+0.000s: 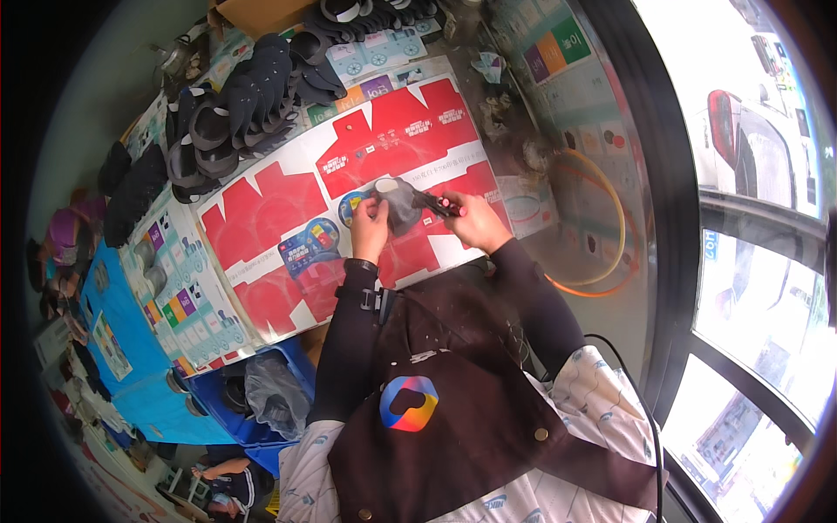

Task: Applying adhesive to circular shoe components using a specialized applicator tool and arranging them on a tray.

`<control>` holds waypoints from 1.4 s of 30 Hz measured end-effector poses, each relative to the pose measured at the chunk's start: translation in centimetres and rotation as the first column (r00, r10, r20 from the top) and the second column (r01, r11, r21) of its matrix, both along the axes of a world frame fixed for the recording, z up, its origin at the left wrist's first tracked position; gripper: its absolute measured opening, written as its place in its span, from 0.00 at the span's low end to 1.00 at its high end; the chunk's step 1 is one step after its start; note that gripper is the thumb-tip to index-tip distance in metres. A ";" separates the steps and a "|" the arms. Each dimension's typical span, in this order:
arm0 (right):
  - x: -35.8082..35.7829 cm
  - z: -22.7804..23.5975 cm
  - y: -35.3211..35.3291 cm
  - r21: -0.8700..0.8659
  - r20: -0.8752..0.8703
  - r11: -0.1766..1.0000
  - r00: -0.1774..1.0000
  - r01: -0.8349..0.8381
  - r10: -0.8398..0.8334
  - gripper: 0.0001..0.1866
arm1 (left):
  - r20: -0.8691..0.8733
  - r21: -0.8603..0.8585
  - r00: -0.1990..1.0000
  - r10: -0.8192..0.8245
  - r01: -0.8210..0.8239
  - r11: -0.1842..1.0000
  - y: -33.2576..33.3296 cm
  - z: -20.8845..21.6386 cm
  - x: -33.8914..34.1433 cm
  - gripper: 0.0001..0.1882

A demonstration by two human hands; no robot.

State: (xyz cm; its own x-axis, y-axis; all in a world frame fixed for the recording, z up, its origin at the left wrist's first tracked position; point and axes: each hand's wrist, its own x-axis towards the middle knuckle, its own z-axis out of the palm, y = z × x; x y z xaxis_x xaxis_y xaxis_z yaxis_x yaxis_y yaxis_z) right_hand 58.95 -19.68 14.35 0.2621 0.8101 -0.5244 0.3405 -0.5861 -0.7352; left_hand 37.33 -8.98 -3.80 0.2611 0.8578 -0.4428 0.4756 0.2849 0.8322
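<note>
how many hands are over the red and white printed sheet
2: the left hand, at the left side of the grey piece, and the right hand, holding a black tool.

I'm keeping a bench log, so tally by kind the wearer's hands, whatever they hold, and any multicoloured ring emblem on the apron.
Left hand and right hand: 2
Dark curved piece: 1
Dark tool, exact kind unclear: 1
Multicoloured ring emblem: 1
Total: 5
</note>
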 end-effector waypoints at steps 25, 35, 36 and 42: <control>-0.8 -3.5 -3.9 -0.102 -0.080 0.995 0.996 0.016 -0.025 0.21 | 0.122 -0.190 0.992 0.030 -0.007 0.982 -0.6 3.8 1.7 0.20; 0.2 -3.3 -3.0 0.026 0.211 0.999 0.976 0.045 -0.050 0.13 | 0.105 -0.149 0.994 0.018 -0.002 0.989 -0.8 4.4 2.1 0.25; -0.1 -3.4 -3.5 -0.008 0.208 1.000 0.978 0.030 -0.028 0.14 | 0.096 -0.145 0.995 0.007 0.007 0.989 -0.7 4.5 2.2 0.25; -1.5 -3.0 -2.9 -0.122 -0.090 0.990 0.994 -0.073 0.062 0.17 | -0.083 -0.028 0.996 0.022 -0.024 0.999 -0.2 0.5 -0.3 0.22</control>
